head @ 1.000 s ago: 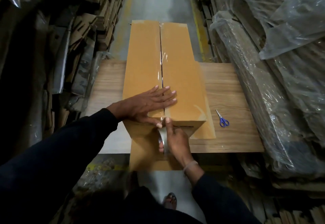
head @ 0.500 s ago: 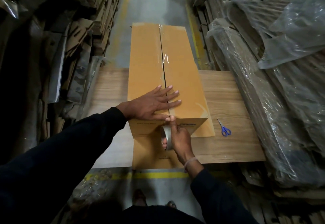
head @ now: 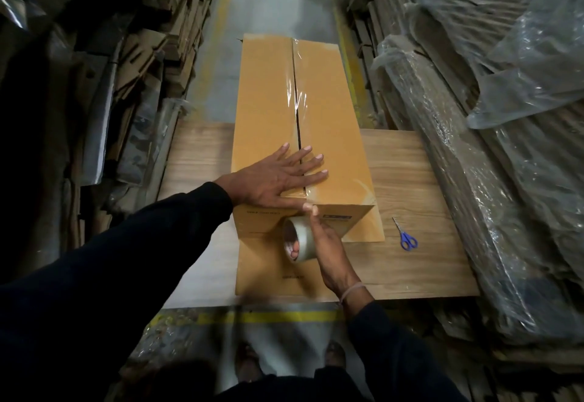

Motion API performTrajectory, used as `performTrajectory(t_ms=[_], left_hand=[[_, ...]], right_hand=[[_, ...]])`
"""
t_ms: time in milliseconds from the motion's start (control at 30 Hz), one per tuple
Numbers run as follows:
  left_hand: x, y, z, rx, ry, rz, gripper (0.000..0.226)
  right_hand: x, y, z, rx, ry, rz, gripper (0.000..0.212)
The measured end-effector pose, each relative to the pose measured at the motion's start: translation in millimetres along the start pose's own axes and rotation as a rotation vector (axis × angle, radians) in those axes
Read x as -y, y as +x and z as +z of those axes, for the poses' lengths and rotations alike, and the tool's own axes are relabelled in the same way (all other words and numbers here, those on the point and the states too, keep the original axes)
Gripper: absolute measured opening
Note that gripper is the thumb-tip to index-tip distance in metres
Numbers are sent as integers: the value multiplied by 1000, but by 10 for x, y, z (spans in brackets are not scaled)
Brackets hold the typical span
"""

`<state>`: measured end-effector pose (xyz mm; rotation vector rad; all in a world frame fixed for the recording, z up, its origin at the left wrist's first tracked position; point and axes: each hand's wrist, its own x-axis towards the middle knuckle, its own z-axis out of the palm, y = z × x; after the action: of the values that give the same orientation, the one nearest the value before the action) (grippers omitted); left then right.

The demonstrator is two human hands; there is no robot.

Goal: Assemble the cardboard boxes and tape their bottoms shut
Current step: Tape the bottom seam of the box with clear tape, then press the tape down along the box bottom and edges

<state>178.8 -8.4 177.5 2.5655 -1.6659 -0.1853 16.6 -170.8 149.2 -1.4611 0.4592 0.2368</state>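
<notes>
A long brown cardboard box (head: 262,107) lies on the wooden table (head: 410,180), its two flaps meeting in a centre seam covered by clear tape (head: 298,98). My left hand (head: 278,180) lies flat with spread fingers across the seam near the box's near edge. Just below that edge, my right hand (head: 328,243) grips a roll of clear tape (head: 297,240) against the box's near end face, fingers through the core and forefinger up at the corner.
Blue-handled scissors (head: 406,235) lie on the table to the right of the box. Plastic-wrapped flat cardboard (head: 474,149) is piled along the right, more cardboard stacks (head: 132,70) along the left. A grey aisle floor (head: 278,6) runs beyond.
The tape roll in my right hand has turned so its open core shows. My left hand stays flat on the seam. The camera view has shifted a little.
</notes>
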Motion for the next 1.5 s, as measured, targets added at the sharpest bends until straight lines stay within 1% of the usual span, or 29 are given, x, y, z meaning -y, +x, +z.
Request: performTrajectory(t_ms=[67,167,233,300,367,433,500,567,600,667,733,767,833,867,900,967,1033,1100,1167,1200,1333,1400,1500], left_hand=[[-33,-4,21,-19,10,-28,77],[-52,-13,47,-64,29,-35,72],[-78,-6,59,-76,43,-43,71],[-109,8,60,-75,45,-63,70],[-125,3,63,-85,52,-69,70],[-149,-29,58,-102,83,-82,71],[-211,-63,52,-162,113,-139,74],[-379,-127,102,-311,82,-244,79],[-516,-183,153,-419,12,-291,78],[-911,-335,290,-660,-196,-394,69],[-1407,-457,440,-845,-448,-593,55],[-1617,-477,502,-899,-582,-723,50],[-1840,-433,594,-916,-799,-977,49],[-1849,-393,638,-885,-899,-1056,52],[-1817,-354,662,-851,-1015,-1081,56],[-1693,-296,681,-786,-1211,-1019,55],[-1566,-243,710,-734,-1279,-959,42],[-1489,-210,745,-725,-1330,-937,25],[-1463,-197,779,-724,-1387,-924,20],[-1451,-187,799,-727,-1409,-920,21],[-1433,-137,805,-714,-1432,-898,22],[-1436,-131,812,-723,-1461,-898,20],[-1436,-123,843,-738,-1470,-906,17]], right_hand=[[-21,-3,-31,52,5,-13,36],[-222,-15,-110,97,-58,-60,35],[-295,-13,-134,48,-28,-69,32],[-277,28,-124,5,-9,-38,29],[-251,47,-97,9,-9,10,32],[-272,53,-79,25,-24,13,38],[-328,28,-94,54,-9,9,41],[-423,11,-142,123,56,13,44],[-459,-3,-168,161,78,13,45],[-533,-6,-226,217,105,-12,42],[-552,-17,-277,268,147,-30,38],[-552,-25,-304,288,166,-30,36],[-558,-39,-358,315,178,-33,34],[-567,-35,-379,324,172,-32,34],[-569,-23,-393,333,169,-34,33],[-595,11,-419,340,181,-21,36],[-591,16,-448,347,226,35,41],[-567,12,-528,348,251,65,31],[-546,38,-687,281,213,75,18],[-556,83,-822,194,150,74,16],[-710,417,-1672,-303,-302,14,18],[-812,622,-2162,-490,-458,22,19],[-907,920,-2652,-631,-603,42,23]])
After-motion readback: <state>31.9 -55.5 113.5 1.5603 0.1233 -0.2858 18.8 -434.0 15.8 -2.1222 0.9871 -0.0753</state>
